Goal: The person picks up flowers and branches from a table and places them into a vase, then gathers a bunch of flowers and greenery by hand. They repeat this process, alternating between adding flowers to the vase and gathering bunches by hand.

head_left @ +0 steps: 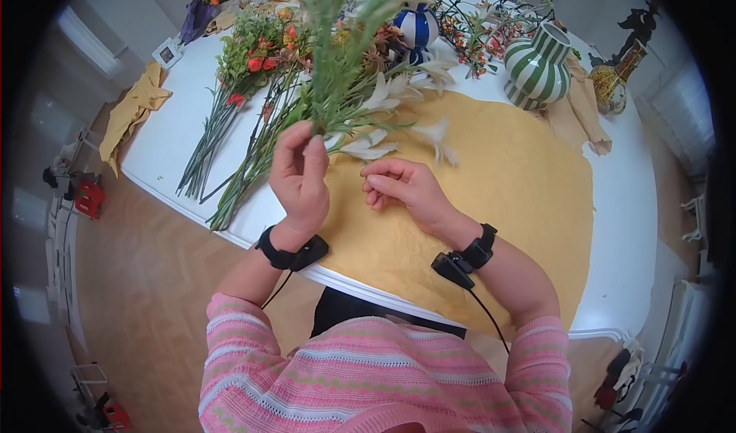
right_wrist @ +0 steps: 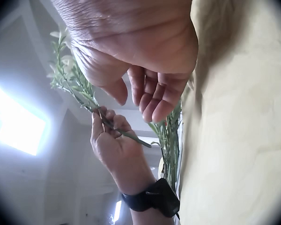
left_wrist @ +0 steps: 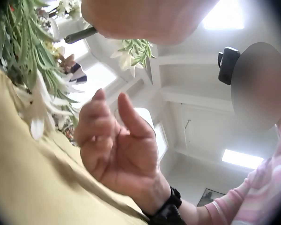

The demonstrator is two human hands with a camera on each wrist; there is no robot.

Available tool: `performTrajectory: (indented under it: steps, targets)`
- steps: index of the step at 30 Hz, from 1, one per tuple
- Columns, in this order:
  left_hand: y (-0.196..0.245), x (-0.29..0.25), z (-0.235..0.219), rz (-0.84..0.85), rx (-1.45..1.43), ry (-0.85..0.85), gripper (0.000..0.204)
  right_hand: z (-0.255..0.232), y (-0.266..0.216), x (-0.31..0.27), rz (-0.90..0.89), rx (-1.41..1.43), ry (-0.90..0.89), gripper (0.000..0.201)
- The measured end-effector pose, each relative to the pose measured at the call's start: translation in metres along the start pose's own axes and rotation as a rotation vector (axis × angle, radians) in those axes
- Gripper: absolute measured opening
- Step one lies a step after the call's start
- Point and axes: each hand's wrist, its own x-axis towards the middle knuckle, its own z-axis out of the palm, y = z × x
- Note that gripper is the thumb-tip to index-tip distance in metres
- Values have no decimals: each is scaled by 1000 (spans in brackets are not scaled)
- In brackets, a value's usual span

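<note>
The left hand (head_left: 300, 184) pinches a green leafy stem (right_wrist: 86, 96) between thumb and fingers, held up above the table; white blooms top it in the right wrist view. The right hand (head_left: 410, 195) hovers over the yellow paper (head_left: 491, 203), fingers loosely bent and holding nothing; in the left wrist view the right hand (left_wrist: 119, 145) shows its palm, thumb apart from the fingers. White lilies (head_left: 391, 92) lie at the paper's upper left edge, beyond both hands.
Red-flowered stems (head_left: 222, 118) lie on the white table (head_left: 161, 157) at left. A green-striped vase (head_left: 538, 66), a blue-striped vase (head_left: 416, 26) and a patterned vase (head_left: 611, 88) stand behind. Crumpled yellow cloth (head_left: 138, 107) hangs over the left edge.
</note>
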Motion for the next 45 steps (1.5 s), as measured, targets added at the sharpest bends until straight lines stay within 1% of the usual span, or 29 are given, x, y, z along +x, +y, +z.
performTrajectory:
  steps: [1,2,4,5,6,7,8,9,10,13,15,16,18,19,21,22,24,28,30,31,32,34,35,36,38,40,42,44,45]
  targets:
    - [-2,-4,3,29,85,-32,20,3,-7,-3,-82,-2,16,25]
    - [-3,-8,6,58,170,-62,20,5,-13,-4,-85,-8,16,25]
    - [5,-15,20,21,133,-97,21,8,-24,-7,-261,7,81,28]
    - [7,-17,26,59,145,-173,21,8,-28,-9,-263,2,78,28]
    - [8,-20,31,98,156,-248,21,8,-32,-12,-328,-31,110,30]
    - [9,-23,34,102,153,-244,21,8,-37,-14,-393,-63,143,32]
    - [9,-26,36,96,165,-289,20,10,-41,-15,-394,-68,141,32]
    - [9,-28,38,89,179,-335,20,14,-46,-18,-411,-21,204,33]
    - [9,-27,40,90,177,-334,20,17,-48,-19,-427,27,267,35]
    - [10,-23,44,103,183,-340,19,18,-48,-20,-454,25,301,35]
    - [12,-22,45,9,133,-348,18,17,-49,-21,-467,7,317,34]
    - [14,-21,46,11,131,-349,18,16,-50,-21,-480,-9,334,33]
    - [17,-17,48,-75,126,-398,18,14,-56,-23,-485,-58,343,31]
    - [17,-15,49,-76,124,-397,18,13,-60,-24,-485,-104,351,30]
    - [17,-12,52,-282,44,-456,21,8,-66,-26,-492,-124,370,27]
    - [18,-10,55,-280,43,-452,21,7,-68,-25,-500,-142,389,24]
    - [19,-7,60,-281,-28,-540,27,6,-72,-25,-525,-137,423,24]
    - [13,-3,54,-327,-100,-506,31,0,-80,-27,-577,-188,498,22]
    - [9,7,39,-59,252,-527,34,0,-85,-28,-596,-172,514,20]
    - [9,15,29,110,478,-552,42,-1,-87,-28,-618,-155,534,19]
    - [9,21,21,110,478,-555,42,-3,-88,-28,-619,-154,536,19]
    - [11,32,6,388,1006,-627,49,-8,-90,-28,-625,-190,543,16]
    - [8,33,-6,304,1162,-701,60,-9,-90,-27,-624,-186,544,16]
    - [3,34,-13,303,1164,-703,60,-11,-90,-27,-622,-182,546,15]
    - [-10,36,-25,314,1460,-685,68,-11,-88,-26,-619,-177,549,15]
    - [-18,39,-31,276,1487,-691,72,-12,-86,-25,-622,-182,544,14]
    - [-23,41,-35,139,1574,-691,74,-12,-85,-24,-625,-174,554,15]
    - [-29,44,-37,132,1606,-684,74,-12,-86,-24,-628,-169,558,17]
    - [-31,47,-38,90,1608,-655,73,-12,-86,-24,-629,-165,558,16]
